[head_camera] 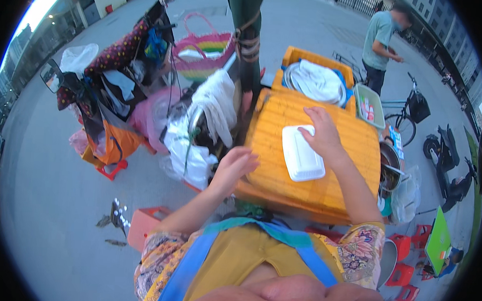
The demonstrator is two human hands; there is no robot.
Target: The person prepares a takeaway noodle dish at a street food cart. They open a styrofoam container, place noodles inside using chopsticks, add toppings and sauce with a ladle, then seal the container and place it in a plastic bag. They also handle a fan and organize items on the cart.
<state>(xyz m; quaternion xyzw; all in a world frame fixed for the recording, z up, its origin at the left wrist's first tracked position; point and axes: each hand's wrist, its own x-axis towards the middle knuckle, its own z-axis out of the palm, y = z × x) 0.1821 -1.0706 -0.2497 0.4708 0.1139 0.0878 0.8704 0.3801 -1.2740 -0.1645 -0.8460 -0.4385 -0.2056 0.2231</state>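
Note:
A closed white takeaway box (302, 159) lies on the orange lid of a large insulated box (345, 155) before me. Over the box's upper right edge hovers my right hand (323, 132), its fingers spread; whether a fingertip touches it I cannot tell. My left hand (234, 164) is raised at the lid's left edge, fingers apart, with nothing in it. Left of that hand stand a white plastic bag (188, 150) and a white cloth (216, 105) draped over a metal pot.
Behind the lid sits an orange crate (309, 54) holding a cloth-covered round vessel. At right are a pale green basket (370, 105) and a metal pot (390, 167). A post (249, 42) rises at the back. A scooter (119, 64) stands left; a person (378, 43) stands beyond.

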